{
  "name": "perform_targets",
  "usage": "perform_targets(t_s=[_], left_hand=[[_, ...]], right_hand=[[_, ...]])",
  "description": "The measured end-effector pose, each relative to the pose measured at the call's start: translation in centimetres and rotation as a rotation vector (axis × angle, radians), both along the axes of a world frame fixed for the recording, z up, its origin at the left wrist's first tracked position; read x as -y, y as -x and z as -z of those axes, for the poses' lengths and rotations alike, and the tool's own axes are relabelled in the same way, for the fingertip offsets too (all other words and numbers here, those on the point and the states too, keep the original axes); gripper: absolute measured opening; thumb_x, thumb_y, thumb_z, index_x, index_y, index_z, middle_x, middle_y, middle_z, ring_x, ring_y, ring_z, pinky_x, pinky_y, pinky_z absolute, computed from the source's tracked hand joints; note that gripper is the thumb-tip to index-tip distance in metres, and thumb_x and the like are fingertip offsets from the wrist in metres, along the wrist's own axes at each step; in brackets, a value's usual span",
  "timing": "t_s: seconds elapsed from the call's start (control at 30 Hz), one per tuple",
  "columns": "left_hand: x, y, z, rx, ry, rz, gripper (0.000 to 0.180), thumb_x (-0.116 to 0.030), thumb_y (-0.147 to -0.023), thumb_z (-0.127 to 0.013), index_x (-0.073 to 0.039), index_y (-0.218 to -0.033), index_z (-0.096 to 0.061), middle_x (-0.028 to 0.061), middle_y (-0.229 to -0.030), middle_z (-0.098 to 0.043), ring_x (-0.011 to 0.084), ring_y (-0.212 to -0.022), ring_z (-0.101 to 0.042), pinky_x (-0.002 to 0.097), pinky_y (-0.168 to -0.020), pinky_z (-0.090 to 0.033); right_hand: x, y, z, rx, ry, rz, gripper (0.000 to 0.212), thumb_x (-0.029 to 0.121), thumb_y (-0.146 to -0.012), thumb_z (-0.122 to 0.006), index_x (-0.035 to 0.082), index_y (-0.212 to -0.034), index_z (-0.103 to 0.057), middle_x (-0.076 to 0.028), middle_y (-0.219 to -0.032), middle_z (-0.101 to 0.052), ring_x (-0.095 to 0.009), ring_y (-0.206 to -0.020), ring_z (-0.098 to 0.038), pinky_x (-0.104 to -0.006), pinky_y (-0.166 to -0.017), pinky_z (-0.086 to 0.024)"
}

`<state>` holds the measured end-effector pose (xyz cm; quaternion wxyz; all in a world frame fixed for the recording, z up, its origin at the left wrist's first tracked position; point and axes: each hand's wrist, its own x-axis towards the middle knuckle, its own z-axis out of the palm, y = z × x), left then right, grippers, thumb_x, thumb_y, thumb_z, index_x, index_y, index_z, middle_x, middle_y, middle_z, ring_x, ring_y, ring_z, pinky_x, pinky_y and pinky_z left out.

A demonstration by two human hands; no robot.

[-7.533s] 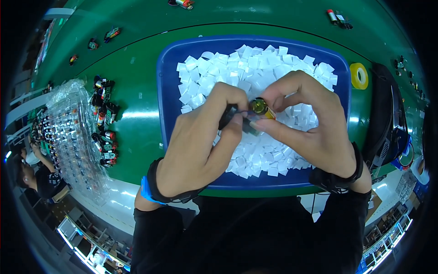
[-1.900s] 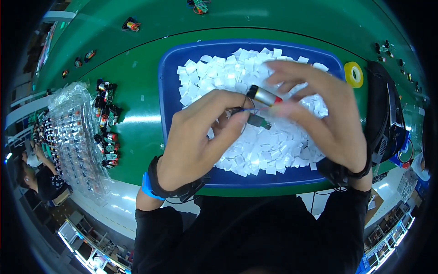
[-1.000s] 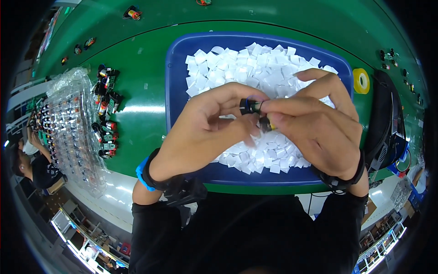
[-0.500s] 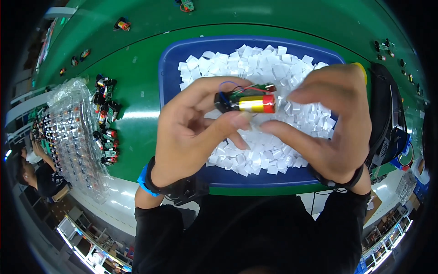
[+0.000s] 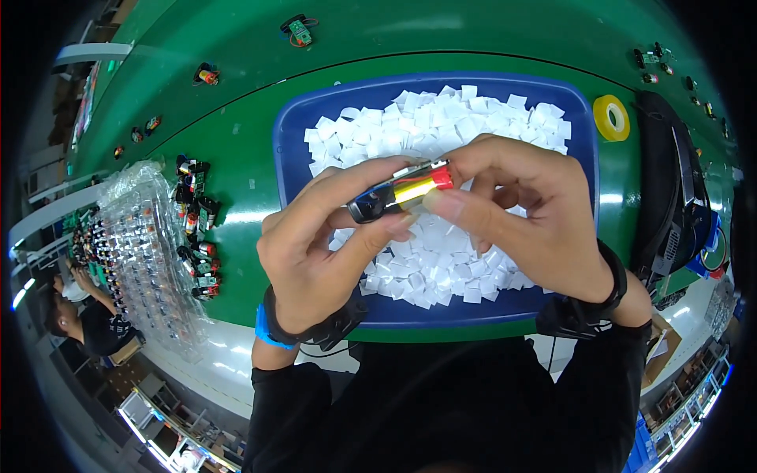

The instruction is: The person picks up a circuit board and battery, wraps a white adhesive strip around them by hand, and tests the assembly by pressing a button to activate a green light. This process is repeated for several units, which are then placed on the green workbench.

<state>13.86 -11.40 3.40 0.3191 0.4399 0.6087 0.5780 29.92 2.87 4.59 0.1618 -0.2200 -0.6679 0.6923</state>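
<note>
an electronics assembly workshop: a green worktop (image 5: 236, 150) with small battery parts (image 5: 197, 225) lined up on the left, a blue tray (image 5: 292, 150) of white pads, yellow tape roll (image 5: 612, 118) on the right.

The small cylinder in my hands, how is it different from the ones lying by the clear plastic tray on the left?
The cylinder is held lengthwise above the blue bin between the left hand and the right hand; the loose pieces lie untouched on the green table. It is alone; they form a scattered cluster. Both show red, yellow and black.
</note>
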Motion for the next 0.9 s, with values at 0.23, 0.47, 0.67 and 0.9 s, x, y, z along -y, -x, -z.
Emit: perform_targets(t_s=[0.23, 0.47, 0.67, 0.9], left_hand=[[0.2, 0.3, 0.0, -0.399, -0.006, -0.012, 0.049, -0.007, -0.072, -0.086, 0.002, -0.117, -0.069, 0.0141, -0.101, -0.073, 0.0162, -0.071, -0.065, 0.0258, -0.061, -0.053], [-0.2, -0.3, -0.8, -0.511, -0.055, -0.005, 0.049, -0.004, -0.069, -0.086, 0.005, -0.115, -0.069, 0.0148, -0.100, -0.073, 0.0207, -0.072, -0.065, 0.0282, -0.065, -0.053], [-0.1, -0.5, -1.5, -0.566, -0.057, 0.008, 0.045, 0.005, -0.070, -0.083, 0.006, -0.113, -0.068, 0.0162, -0.102, -0.073, 0.0233, -0.077, -0.068, 0.0291, -0.069, -0.054], [-0.8, -1.0, -1.4, -0.551, 0.032, -0.055, 0.044, 0.004, -0.072, -0.082, 0.002, -0.114, -0.069, 0.0123, -0.101, -0.073, 0.0211, -0.075, -0.064, 0.0284, -0.063, -0.054]], right_hand=[[0.3, -0.2, 0.8, -0.093, -0.144, -0.025, 0.020, 0.002, -0.089, -0.073, -0.007, -0.107, -0.071, -0.010, -0.089, -0.067, -0.007, -0.063, -0.061, -0.0193, -0.049, -0.049], [0.7, -0.2, 0.9, -0.114, -0.004, 0.022, 0.018, 0.002, -0.090, -0.072, -0.009, -0.104, -0.071, -0.012, -0.088, -0.065, -0.009, -0.064, -0.062, -0.0206, -0.050, -0.052], [0.5, -0.2, 0.5, -0.077, -0.014, -0.010, 0.016, 0.003, -0.090, -0.072, -0.009, -0.101, -0.071, -0.012, -0.087, -0.065, -0.009, -0.066, -0.062, -0.0206, -0.050, -0.054], [0.3, 0.0, 0.7, -0.001, -0.086, -0.004, 0.015, 0.004, -0.092, -0.070, -0.007, -0.102, -0.073, -0.009, -0.083, -0.066, -0.009, -0.066, -0.061, -0.0202, -0.052, -0.053]])
